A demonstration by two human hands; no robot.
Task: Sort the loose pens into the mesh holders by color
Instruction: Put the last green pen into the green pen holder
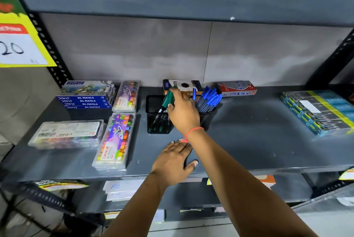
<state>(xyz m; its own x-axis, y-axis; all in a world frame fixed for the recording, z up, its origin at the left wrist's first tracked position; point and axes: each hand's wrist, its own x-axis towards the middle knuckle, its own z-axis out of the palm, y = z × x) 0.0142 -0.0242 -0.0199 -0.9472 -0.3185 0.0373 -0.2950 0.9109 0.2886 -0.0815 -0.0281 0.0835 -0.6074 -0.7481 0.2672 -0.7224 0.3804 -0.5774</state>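
Grey painted metal shelf (249,131), smooth and slightly scuffed, carrying two black wire-mesh holders side by side at the centre. Square mesh holder (156,120) at 9 o'clock of its neighbour, with green-capped pens (167,100) leaning inside. Round mesh holder (206,117) at 3 o'clock, packed with blue-capped pens (208,99) fanning toward 1 o'clock.

Right hand (183,111) reaching across, wearing a thin red thread at the wrist, fingers curled and pinching the caps of the green pens over the square holder's mouth. Left hand (173,162) at 6 o'clock of the holders, flat on the shelf, palm down, fingers pressed together, thumb splayed toward 3 o'clock, holding nothing.

Clear plastic pastel cases (115,141) glossy and rectangular at 9 o'clock, with a stack of blue cardboard boxes (86,101) at 10 o'clock. Dark pen carton (182,85) and red pen carton (237,88) lying against the back wall at 12 to 1 o'clock. Shrink-wrapped packs (318,112) at 3 o'clock, near the shelf's end.
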